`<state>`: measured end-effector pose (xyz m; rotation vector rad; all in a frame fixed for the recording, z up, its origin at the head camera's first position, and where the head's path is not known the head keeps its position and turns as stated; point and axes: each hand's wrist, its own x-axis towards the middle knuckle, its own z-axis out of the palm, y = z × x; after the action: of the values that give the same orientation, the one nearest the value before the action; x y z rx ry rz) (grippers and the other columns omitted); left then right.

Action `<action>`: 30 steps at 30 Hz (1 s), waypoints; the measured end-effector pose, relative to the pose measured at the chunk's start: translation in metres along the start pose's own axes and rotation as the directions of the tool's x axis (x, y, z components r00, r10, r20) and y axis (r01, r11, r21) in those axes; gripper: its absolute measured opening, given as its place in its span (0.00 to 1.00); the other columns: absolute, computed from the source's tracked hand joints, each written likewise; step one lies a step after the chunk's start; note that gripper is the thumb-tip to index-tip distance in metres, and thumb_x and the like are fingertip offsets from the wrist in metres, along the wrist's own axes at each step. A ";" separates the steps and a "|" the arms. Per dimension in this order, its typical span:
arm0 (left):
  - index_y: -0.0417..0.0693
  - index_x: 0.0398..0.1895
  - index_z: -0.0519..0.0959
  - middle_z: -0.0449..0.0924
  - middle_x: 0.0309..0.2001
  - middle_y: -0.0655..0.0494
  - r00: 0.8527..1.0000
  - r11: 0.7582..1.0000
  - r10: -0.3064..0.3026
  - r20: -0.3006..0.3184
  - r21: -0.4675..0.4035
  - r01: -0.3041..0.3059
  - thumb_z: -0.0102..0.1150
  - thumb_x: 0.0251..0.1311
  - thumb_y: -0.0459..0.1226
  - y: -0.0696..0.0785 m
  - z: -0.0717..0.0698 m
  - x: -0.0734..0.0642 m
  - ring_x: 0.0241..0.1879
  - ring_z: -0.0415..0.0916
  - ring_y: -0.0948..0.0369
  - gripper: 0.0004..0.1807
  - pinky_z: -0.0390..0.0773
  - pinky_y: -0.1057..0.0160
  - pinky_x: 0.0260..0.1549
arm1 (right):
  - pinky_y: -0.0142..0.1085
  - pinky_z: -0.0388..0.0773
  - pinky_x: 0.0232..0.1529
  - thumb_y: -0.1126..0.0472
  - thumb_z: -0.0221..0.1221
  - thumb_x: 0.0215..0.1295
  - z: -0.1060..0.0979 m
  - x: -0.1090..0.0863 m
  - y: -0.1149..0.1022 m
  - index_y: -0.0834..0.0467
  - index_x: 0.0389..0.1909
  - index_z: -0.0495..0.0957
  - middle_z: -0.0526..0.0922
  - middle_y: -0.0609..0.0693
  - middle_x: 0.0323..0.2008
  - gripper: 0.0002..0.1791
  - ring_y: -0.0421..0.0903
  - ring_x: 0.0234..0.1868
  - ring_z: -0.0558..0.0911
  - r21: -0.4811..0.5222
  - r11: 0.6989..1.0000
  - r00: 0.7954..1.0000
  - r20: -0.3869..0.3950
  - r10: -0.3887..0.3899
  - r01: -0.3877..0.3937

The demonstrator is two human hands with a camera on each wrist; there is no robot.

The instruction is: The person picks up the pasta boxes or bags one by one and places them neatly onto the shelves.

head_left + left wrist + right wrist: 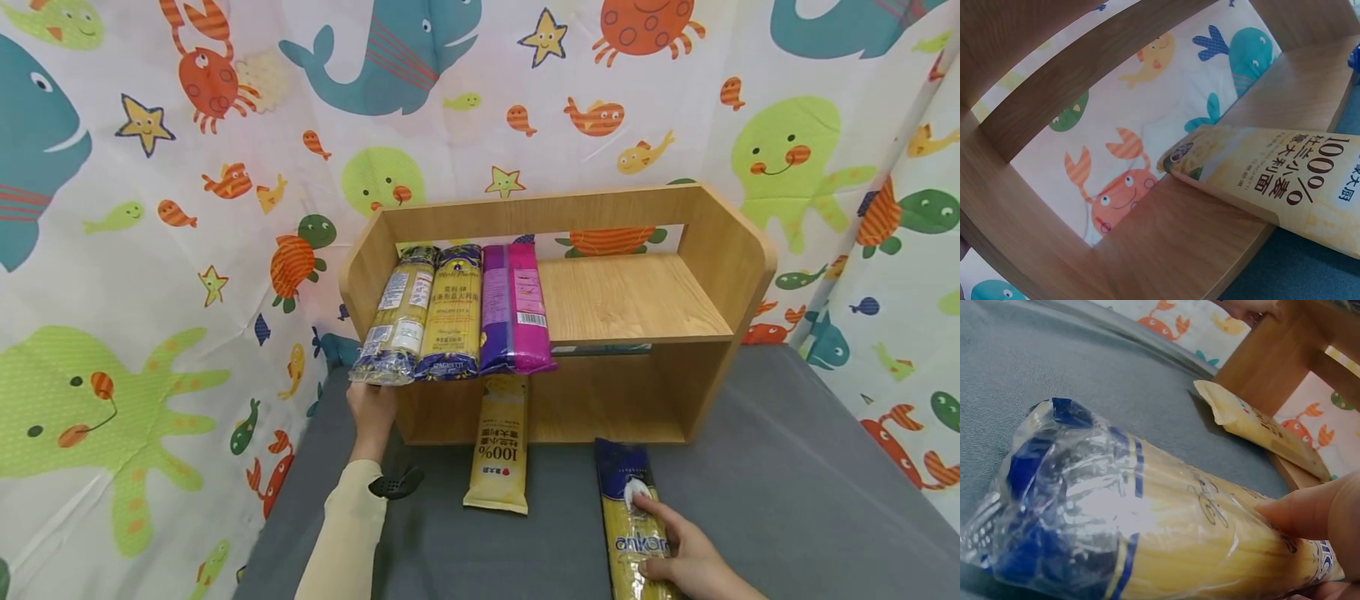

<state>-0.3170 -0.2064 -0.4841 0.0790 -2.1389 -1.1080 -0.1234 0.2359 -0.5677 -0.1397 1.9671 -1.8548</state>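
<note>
In the head view my right hand (693, 554) grips a yellow and blue spaghetti packet (626, 492) lying on the grey tabletop. The right wrist view shows its clear, crinkled blue end (1066, 506), with a finger and thumb against the pasta. My left hand (372, 417) is at the left side panel of a wooden shelf (555, 204), gripping its edge below the overhanging packets; most of its fingers are hidden. A yellow pasta packet (497, 450) leans out of the lower compartment, its near end on the table.
Three packets lie side by side on the upper board: a clear-ended one (397, 317), a yellow-blue spaghetti packet (452, 312) and a pink-purple one (516, 308). Their near ends jut past the board's edge. Bare board (630, 296) shows to their right. A patterned curtain (480, 125) surrounds the table.
</note>
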 end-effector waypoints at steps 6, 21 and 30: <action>0.38 0.53 0.83 0.86 0.38 0.38 1.000 1.000 -0.017 0.010 0.000 0.017 0.52 0.73 0.39 -0.001 0.001 0.000 0.30 0.71 0.50 0.16 0.70 0.52 0.33 | 0.43 0.84 0.43 0.72 0.65 0.59 -0.014 -0.015 -0.008 0.70 0.79 0.41 0.46 0.80 0.75 0.54 0.49 0.48 0.85 -0.010 0.999 0.999 -0.004 0.037 -0.038; 0.37 0.51 0.83 0.87 0.39 0.36 1.000 1.000 -0.005 0.002 0.001 0.005 0.53 0.71 0.37 0.001 0.001 0.000 0.31 0.74 0.47 0.15 0.72 0.47 0.35 | 0.43 0.85 0.45 0.63 0.60 0.71 -0.040 -0.063 -0.074 0.21 0.71 0.57 0.61 0.79 0.69 0.40 0.50 0.46 0.86 -0.111 0.992 0.997 -0.034 0.064 -0.067; 0.34 0.49 0.83 0.87 0.40 0.34 1.000 1.000 0.008 -0.017 0.000 -0.008 0.53 0.69 0.35 0.000 0.002 0.001 0.33 0.77 0.43 0.15 0.74 0.42 0.36 | 0.48 0.86 0.44 0.68 0.53 0.75 -0.049 -0.085 -0.128 0.24 0.73 0.57 0.75 0.28 0.59 0.39 0.45 0.49 0.86 -0.055 0.997 0.998 -0.021 -0.059 0.058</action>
<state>-0.3186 -0.2055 -0.4842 0.0790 -2.1225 -1.0989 -0.0923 0.2991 -0.4225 -0.1956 2.0497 -1.8474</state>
